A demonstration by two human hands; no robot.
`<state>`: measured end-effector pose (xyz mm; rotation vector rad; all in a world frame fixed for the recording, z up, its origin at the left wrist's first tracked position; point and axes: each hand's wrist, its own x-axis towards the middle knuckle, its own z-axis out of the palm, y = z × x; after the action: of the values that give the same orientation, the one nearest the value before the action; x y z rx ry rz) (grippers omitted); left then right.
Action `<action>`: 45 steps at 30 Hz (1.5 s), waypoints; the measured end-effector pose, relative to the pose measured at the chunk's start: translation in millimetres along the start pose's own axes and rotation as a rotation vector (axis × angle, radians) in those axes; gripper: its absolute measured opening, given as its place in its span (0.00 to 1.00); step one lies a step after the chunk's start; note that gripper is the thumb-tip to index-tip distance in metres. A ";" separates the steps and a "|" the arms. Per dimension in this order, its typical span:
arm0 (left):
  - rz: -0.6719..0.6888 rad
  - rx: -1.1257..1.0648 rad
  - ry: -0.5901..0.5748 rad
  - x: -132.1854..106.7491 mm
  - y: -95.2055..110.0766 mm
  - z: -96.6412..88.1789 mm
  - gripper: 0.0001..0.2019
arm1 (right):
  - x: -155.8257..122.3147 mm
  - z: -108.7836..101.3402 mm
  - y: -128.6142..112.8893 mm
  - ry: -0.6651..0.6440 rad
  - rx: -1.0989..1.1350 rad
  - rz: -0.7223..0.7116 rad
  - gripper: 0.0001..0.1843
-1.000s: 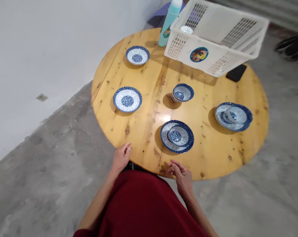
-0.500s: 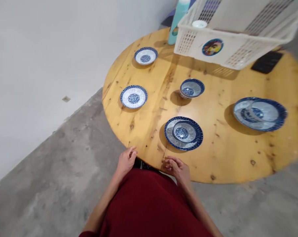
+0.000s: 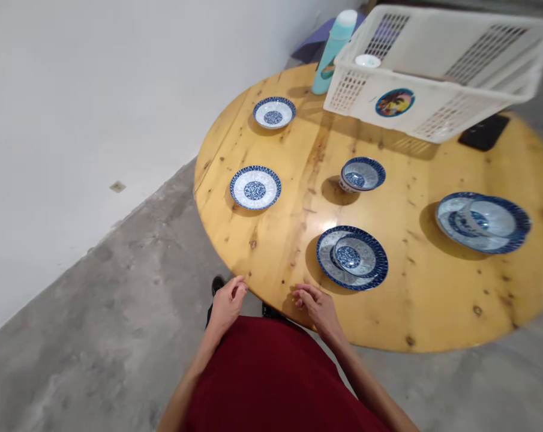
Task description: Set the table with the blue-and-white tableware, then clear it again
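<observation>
My left hand (image 3: 228, 301) hovers at the near left rim of the round wooden table (image 3: 271, 258), loosely curled and holding nothing. At the same edge, my right hand (image 3: 318, 307) is relaxed with its fingers slightly bent, also without anything in it. Nearest to the right hand is a blue-and-white plate (image 3: 327, 264) with a patterned bowl (image 3: 363, 259) resting on it. Behind these stands another bowl (image 3: 370, 175) directly on the wood. A shallow dish (image 3: 255, 191) lies to the left, and a second dish (image 3: 274, 114) is farther back.
On the right sits a plate (image 3: 518, 231) bearing a bowl (image 3: 496, 217). A white plastic basket (image 3: 451, 114) stands at the back with a small white item (image 3: 368, 60) inside. Beside it are a turquoise bottle (image 3: 334, 54) and a black phone (image 3: 484, 132). A wall (image 3: 95, 90) rises at left.
The view has shifted, so the table and dishes appear lower and slightly farther right. The dishes keep their places. Both hands stay near the edge, empty.
</observation>
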<state>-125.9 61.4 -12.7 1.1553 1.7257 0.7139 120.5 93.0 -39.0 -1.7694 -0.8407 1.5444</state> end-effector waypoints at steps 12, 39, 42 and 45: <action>-0.010 0.017 0.101 68.4 -66.7 -193.3 0.22 | -9.0 179.9 -28.9 0.070 0.057 -0.024 0.19; 0.203 0.221 -0.333 318.9 27.2 -251.0 0.21 | 91.3 290.8 -112.0 0.424 0.340 -0.007 0.21; 0.220 0.282 -0.394 345.0 43.1 -249.3 0.21 | 109.2 305.5 -121.2 0.418 0.362 0.022 0.19; 0.238 0.285 -0.423 366.0 53.7 -244.0 0.21 | 121.2 314.4 -132.8 0.413 0.362 0.021 0.18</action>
<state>-380.1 424.1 -0.2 1.5991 1.3708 0.3302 -186.2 285.6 -37.7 -1.7367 -0.3182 1.1885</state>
